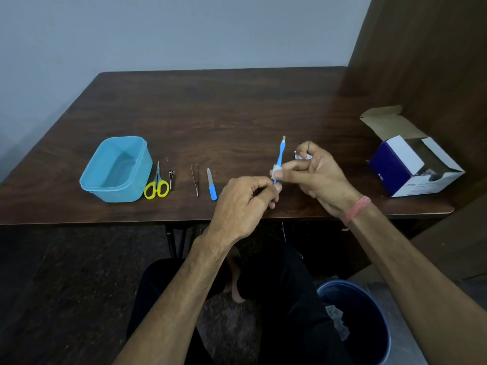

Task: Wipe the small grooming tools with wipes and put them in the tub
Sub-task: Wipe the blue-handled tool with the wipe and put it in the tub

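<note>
My left hand (245, 198) pinches the lower end of a slim blue-handled tool (281, 151) that stands upright above the table's front edge. My right hand (313, 175) pinches a small white wipe (275, 174) round the tool's handle, with a crumpled bit of white wrapper (303, 155) tucked under its curled fingers. The light blue tub (92, 180) stands at the left with nothing in it. Between tub and hands lie yellow-handled scissors (157, 186), a nail clipper (171, 177), tweezers (195, 178) and a blue-handled file (212, 186).
An opened blue and white cardboard box (395, 169) sits at the table's right end beside a wooden partition (432, 61). A dark blue bin (369, 306) with white scraps stands on the floor at the lower right. The brown table (210, 109) meets a wall behind.
</note>
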